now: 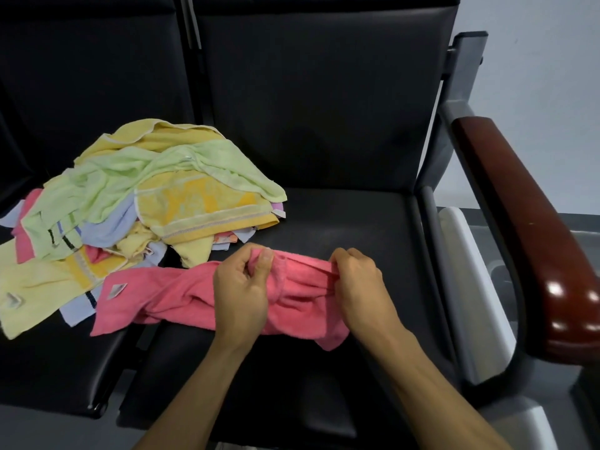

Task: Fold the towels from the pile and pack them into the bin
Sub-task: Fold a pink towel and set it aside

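Bare black seat [341, 219] lay open behind the pink towel [181, 297], out to the wooden armrest [526, 241] at its right. Pink towel lay bunched across the seat front, its left end touching the pile [136, 196] just beside it. Left hand [242, 287] pinched the towel's far edge between thumb and curled fingers; right hand [360, 280] gripped the same edge, further right. A white bin [467, 254] edge showed beyond the seat's right side; contents not visible.
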The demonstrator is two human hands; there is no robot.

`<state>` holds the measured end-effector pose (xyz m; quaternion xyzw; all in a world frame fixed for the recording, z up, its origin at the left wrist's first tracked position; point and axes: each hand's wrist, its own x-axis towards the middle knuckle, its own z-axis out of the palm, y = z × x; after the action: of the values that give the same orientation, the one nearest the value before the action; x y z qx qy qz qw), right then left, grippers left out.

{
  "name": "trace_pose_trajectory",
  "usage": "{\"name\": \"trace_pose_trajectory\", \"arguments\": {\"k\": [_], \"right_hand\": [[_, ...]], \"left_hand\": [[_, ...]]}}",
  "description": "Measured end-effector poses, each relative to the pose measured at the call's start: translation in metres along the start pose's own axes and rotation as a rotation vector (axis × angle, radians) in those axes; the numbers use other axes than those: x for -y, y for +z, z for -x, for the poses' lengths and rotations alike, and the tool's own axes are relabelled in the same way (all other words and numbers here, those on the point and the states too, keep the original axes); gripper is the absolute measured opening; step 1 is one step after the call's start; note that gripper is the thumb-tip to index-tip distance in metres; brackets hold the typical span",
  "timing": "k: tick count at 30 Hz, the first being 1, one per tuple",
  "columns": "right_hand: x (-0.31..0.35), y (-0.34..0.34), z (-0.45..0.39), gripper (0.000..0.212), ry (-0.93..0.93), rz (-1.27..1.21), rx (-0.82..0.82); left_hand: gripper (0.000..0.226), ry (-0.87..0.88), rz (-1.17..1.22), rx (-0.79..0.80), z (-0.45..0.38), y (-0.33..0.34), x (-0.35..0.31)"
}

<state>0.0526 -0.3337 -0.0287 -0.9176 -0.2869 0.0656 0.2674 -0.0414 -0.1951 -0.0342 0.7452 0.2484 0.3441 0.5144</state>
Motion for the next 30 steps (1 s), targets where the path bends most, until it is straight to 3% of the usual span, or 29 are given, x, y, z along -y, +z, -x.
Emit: {"name": "trace_pose_trajectory", "arguments": {"k": [8,12,15,18,22,25,28,30], "right_hand": [[-0.025,-0.008,-0.008,0.032,0.136,-0.103,-0.199],[-0.037,-0.013,-0.012,0.041,0.146,-0.238,-0.265],[-0.039,-0.019,-0.009,0.046,0.177,-0.289,-0.236],[-0.039,-0.022,-0.005,0.04,0.163,-0.269,-0.169],[-0.033,-0.023,-0.004,0.031,0.031,-0.286,-0.019],[-0.026,-0.018,-0.004,0.022,0.029,-0.364,-0.004],[-0.019,-0.007,-0.004,0.014,-0.006,-0.399,-0.023],[-0.015,-0.001,-0.005,0.026,-0.031,-0.397,-0.035]], "left_hand": [[0.053,-0.201,0.186,-0.19,-0.022,-0.019,0.031],[0.043,-0.321,0.214,-0.273,-0.03,-0.034,0.044],[0.026,-0.34,0.235,-0.342,-0.033,-0.044,0.048],[0.023,-0.339,0.211,-0.357,-0.034,-0.051,0.054],[0.031,-0.321,-0.129,-0.141,-0.032,-0.052,0.047],[0.026,-0.154,-0.381,-0.018,-0.026,-0.043,0.029],[0.016,0.01,-0.282,0.181,-0.018,-0.029,0.01],[0.019,0.041,-0.166,0.391,-0.008,-0.015,0.005]]}}
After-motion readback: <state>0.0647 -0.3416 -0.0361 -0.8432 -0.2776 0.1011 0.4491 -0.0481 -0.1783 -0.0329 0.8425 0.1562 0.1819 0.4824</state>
